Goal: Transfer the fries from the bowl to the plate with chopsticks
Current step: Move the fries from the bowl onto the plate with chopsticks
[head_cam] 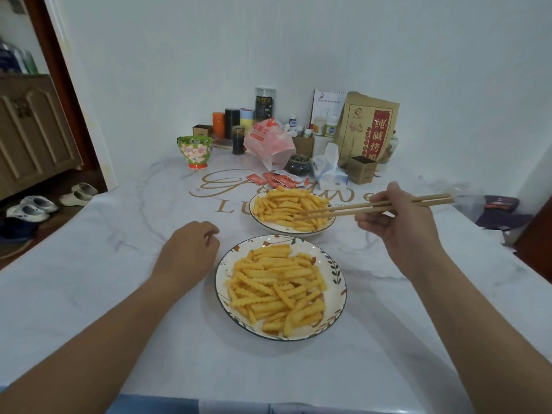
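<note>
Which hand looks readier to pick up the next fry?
The right hand: it holds the chopsticks, tips over the far dish's fries. The left hand rests on the table, holding nothing.

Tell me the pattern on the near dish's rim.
Dark leafy vines and small orange flowers on white, on the near dish; head view.

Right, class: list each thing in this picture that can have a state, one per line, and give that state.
Far dish: holds fries, chopstick tips over it.
Near plate: piled with fries.
Chopsticks: held in the right hand, tips close together.
Right hand: grips the chopsticks.
Left hand: rests on the table, fingers loosely curled, holding nothing.
Flowered cup: upright.
Tissue pack: open, tissue sticking up.
</note>
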Available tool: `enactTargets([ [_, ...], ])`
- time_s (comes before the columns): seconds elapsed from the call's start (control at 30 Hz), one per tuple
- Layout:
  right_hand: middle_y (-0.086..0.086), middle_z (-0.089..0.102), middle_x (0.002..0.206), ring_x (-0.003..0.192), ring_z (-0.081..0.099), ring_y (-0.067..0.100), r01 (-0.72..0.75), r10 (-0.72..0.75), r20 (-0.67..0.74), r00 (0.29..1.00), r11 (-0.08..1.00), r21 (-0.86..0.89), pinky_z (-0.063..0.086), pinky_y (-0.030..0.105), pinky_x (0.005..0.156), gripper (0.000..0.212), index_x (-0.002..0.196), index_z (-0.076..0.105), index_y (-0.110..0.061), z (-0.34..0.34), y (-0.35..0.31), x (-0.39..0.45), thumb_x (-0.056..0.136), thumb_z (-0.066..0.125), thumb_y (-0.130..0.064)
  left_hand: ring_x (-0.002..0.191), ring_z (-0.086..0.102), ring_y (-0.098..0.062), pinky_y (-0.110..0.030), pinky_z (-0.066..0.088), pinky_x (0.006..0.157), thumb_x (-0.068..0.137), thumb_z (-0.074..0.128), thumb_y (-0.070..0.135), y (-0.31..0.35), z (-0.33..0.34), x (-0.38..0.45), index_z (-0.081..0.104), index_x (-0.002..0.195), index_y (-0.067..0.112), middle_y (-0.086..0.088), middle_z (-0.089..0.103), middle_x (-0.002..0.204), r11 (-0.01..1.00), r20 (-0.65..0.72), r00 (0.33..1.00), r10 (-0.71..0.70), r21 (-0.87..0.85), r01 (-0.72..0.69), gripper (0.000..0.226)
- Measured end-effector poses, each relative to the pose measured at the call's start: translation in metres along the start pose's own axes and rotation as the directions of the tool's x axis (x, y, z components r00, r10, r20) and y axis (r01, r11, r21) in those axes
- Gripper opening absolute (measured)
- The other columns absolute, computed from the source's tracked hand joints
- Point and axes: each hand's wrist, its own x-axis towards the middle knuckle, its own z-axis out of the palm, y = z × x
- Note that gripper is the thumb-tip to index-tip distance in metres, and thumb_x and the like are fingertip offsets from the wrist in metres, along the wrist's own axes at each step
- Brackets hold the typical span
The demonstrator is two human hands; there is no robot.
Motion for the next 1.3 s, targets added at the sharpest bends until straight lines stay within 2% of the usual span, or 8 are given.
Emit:
enactTargets([
  [0.1,0.012,0.070,0.071,0.065,0.072,0.029,0.039,-0.041,-0.071,0.997,0.999,-0.038,0.063,0.036,0.067,0.037,0.084,0.064,-0.005,0.004,0.015,0.021,0.106,0.051,-0.032,0.111,0.069,-0.020,-0.032,0.051,0.100,0.104,0.051,0.015,0.021,-0.024,-0.012,0.075,0.111,0.015,-0.002,0.074,0.118,0.715,0.159,0.960,-0.232,-0.641,0.279,0.025],
  [0.17,0.019,0.070,0.075,0.066,0.073,0.030,0.099,-0.108,-0.132,0.985,0.992,-0.074,0.064,0.038,0.069,0.036,0.086,0.066,-0.005,0.007,0.023,0.031,0.106,0.053,-0.032,0.113,0.072,-0.020,-0.040,0.053,0.104,0.103,0.053,0.023,0.037,-0.032,-0.025,0.076,0.113,0.013,-0.003,0.076,0.119,0.466,0.360,0.909,-0.209,-0.780,0.417,0.027],
  [0.2,0.020,0.071,0.076,0.067,0.073,0.031,0.135,-0.150,-0.164,0.975,0.986,-0.099,0.064,0.038,0.070,0.036,0.087,0.067,-0.004,0.008,0.026,0.033,0.105,0.053,-0.032,0.113,0.072,-0.017,-0.040,0.052,0.104,0.101,0.055,0.031,0.043,-0.032,-0.031,0.077,0.114,0.017,0.000,0.077,0.119,0.445,0.417,0.891,-0.179,-0.774,0.451,0.029],
  [0.37,0.017,0.071,0.081,0.069,0.075,0.030,0.250,-0.294,-0.171,0.940,0.938,-0.240,0.063,0.034,0.066,0.033,0.089,0.068,-0.008,0.005,0.045,0.027,0.106,0.052,-0.031,0.105,0.071,-0.003,-0.031,0.052,0.096,0.106,0.044,0.037,0.050,-0.026,-0.051,0.077,0.109,0.039,0.017,0.076,0.112,0.761,0.360,0.928,-0.092,-0.576,0.299,0.034],
  [0.6,0.019,0.070,0.085,0.070,0.075,0.025,0.262,-0.315,-0.102,0.944,0.898,-0.353,0.064,0.036,0.068,0.031,0.093,0.068,-0.004,0.014,0.058,0.031,0.106,0.052,-0.027,0.106,0.075,-0.023,-0.036,0.059,0.088,0.095,0.037,-0.015,0.044,-0.024,-0.040,0.076,0.111,0.017,-0.001,0.078,0.115,0.623,0.434,0.887,-0.160,-0.653,0.431,0.053],
  [0.8,0.018,0.071,0.080,0.069,0.074,0.029,0.249,-0.302,-0.120,0.946,0.911,-0.330,0.063,0.036,0.067,0.039,0.091,0.068,0.000,0.017,0.062,0.033,0.107,0.050,-0.030,0.093,0.077,-0.018,-0.028,0.064,0.075,0.093,0.043,-0.019,0.038,-0.020,-0.038,0.078,0.105,0.017,0.002,0.081,0.104,0.683,0.361,0.916,-0.179,-0.625,0.379,0.052],
  [1.03,0.002,0.073,0.072,0.064,0.074,0.031,0.192,-0.247,-0.218,0.944,0.951,-0.243,0.063,0.041,0.070,0.046,0.084,0.068,-0.005,0.010,0.050,0.034,0.108,0.045,-0.037,0.094,0.077,-0.027,-0.050,0.061,0.087,0.093,0.047,-0.015,0.026,-0.028,-0.029,0.079,0.098,0.018,0.004,0.081,0.096,0.678,0.182,0.923,-0.338,-0.633,0.373,0.046],
  [1.3,0.004,0.074,0.072,0.067,0.074,0.034,0.175,-0.211,-0.224,0.952,0.970,-0.169,0.063,0.043,0.071,0.047,0.082,0.067,-0.005,0.010,0.046,0.029,0.108,0.045,-0.038,0.094,0.078,-0.028,-0.053,0.060,0.092,0.093,0.047,-0.011,0.006,-0.038,-0.023,0.080,0.098,0.020,0.004,0.081,0.102,0.678,0.219,0.895,-0.387,-0.590,0.438,0.046],
])
